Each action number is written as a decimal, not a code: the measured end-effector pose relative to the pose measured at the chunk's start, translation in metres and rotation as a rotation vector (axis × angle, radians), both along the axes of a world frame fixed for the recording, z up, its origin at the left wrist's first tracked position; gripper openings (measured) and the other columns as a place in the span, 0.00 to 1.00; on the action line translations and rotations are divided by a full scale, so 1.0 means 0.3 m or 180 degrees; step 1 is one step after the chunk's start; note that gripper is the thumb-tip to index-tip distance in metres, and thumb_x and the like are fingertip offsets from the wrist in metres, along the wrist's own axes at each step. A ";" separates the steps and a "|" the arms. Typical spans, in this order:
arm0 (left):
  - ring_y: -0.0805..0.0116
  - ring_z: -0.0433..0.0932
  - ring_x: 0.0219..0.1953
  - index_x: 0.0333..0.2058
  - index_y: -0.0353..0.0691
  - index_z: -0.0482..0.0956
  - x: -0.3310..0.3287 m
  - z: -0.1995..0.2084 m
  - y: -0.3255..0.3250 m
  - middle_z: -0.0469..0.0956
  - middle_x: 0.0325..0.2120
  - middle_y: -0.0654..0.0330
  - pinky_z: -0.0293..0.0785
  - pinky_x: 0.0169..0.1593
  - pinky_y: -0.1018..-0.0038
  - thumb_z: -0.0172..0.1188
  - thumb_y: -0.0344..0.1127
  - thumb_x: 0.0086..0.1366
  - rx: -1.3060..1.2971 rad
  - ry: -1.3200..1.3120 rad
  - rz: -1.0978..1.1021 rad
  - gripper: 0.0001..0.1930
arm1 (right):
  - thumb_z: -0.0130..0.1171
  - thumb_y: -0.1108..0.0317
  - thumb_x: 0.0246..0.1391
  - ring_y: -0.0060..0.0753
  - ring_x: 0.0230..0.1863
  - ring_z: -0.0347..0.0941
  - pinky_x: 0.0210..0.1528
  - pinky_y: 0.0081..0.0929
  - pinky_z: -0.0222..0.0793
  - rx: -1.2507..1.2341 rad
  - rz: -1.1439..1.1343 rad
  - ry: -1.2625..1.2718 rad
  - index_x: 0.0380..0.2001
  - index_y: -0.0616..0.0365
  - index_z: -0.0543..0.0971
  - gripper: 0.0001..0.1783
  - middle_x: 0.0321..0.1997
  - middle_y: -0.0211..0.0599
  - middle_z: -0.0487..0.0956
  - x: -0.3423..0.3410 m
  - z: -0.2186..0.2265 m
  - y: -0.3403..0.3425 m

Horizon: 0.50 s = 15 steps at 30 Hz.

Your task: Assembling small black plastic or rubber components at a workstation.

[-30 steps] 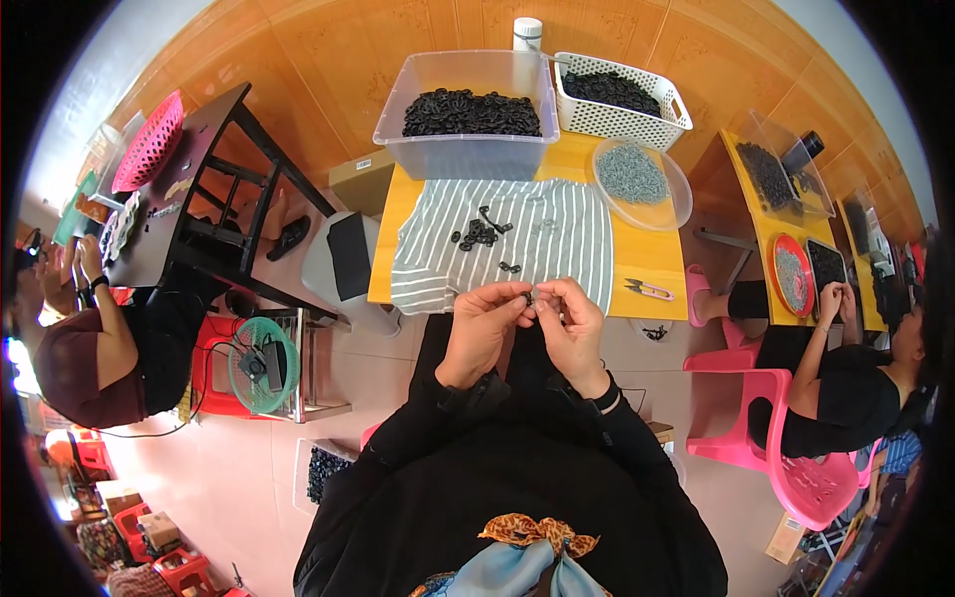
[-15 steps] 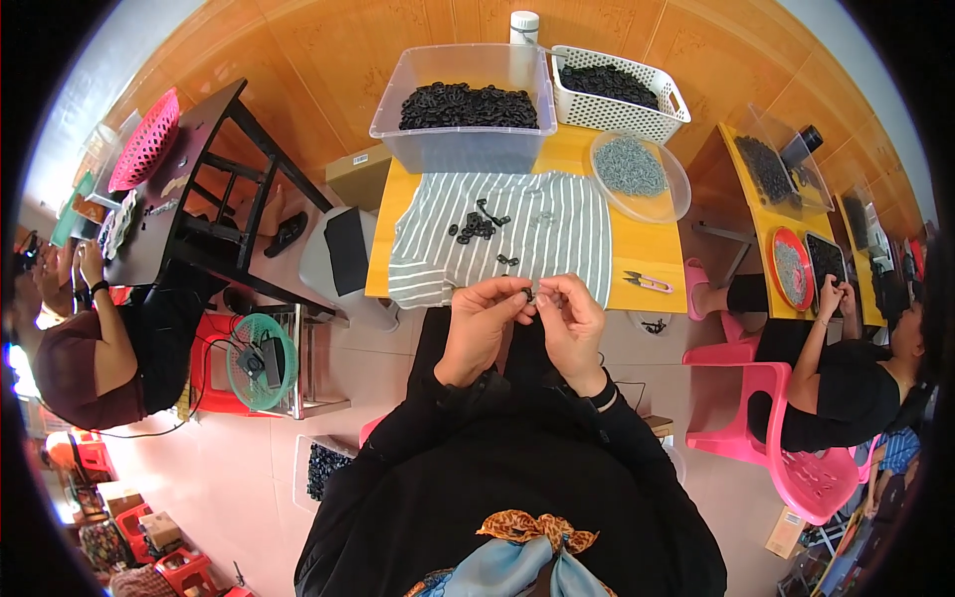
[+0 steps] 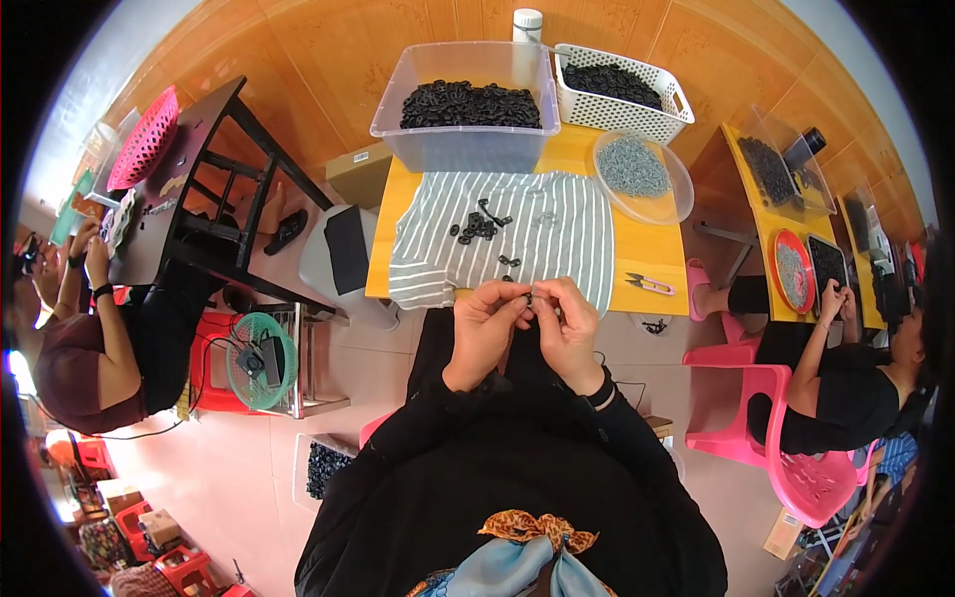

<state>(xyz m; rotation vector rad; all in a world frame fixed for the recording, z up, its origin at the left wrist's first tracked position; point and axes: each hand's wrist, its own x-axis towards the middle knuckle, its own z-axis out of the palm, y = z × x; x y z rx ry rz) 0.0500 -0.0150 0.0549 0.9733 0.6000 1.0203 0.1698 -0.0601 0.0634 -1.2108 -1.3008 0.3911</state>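
Over the near edge of the striped cloth (image 3: 423, 254), my left hand (image 3: 484, 333) pinches a small black part (image 3: 529, 298) between thumb and forefinger. My right hand (image 3: 569, 338) meets it there, its thumb and finger pressed together at the part. What the right fingertips hold is too small to make out. Just beyond my hands a few black pieces (image 3: 509, 262) lie on the cloth. Farther up sits a pile of small black parts (image 3: 477, 227), and right of it a few tiny pale metal pieces (image 3: 544, 219).
A clear bin (image 3: 463, 151) of black parts, a white basket (image 3: 622, 117) of black parts and a round tub (image 3: 681, 204) of small metal pieces stand on the yellow table. Pink-handled thread snips (image 3: 650, 285) lie at right. People work at both side tables; a pink chair (image 3: 786, 398) stands right.
My right hand has shifted slightly left, bringing its fingertips against those of my left hand around the black part. At the left table, the other person's hands have moved.
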 end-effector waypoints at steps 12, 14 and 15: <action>0.76 0.75 0.28 0.37 0.32 0.77 -0.097 -0.174 0.027 0.77 0.29 0.61 0.71 0.33 0.82 0.56 0.23 0.60 -0.0951 -0.0126 0.0255 0.07 | 0.56 0.79 0.50 0.13 0.28 0.67 0.29 0.15 0.63 -0.1282 0.0436 0.0469 0.42 0.63 0.72 0.14 0.29 0.28 0.73 0.012 -0.160 0.043; 0.75 0.75 0.29 0.40 0.32 0.76 -0.131 -0.199 0.047 0.77 0.31 0.61 0.70 0.33 0.82 0.55 0.24 0.60 -0.1003 -0.0129 0.0292 0.09 | 0.56 0.78 0.47 0.24 0.25 0.70 0.27 0.20 0.65 -0.1068 0.0045 -0.0328 0.36 0.63 0.75 0.10 0.26 0.34 0.73 0.047 -0.210 0.102; 0.75 0.75 0.29 0.40 0.32 0.76 -0.140 -0.201 0.049 0.77 0.31 0.61 0.70 0.33 0.82 0.55 0.24 0.60 -0.1015 -0.0130 0.0307 0.09 | 0.57 0.78 0.46 0.31 0.24 0.72 0.27 0.23 0.66 -0.0906 -0.0090 -0.0718 0.34 0.62 0.76 0.09 0.26 0.37 0.73 0.056 -0.224 0.126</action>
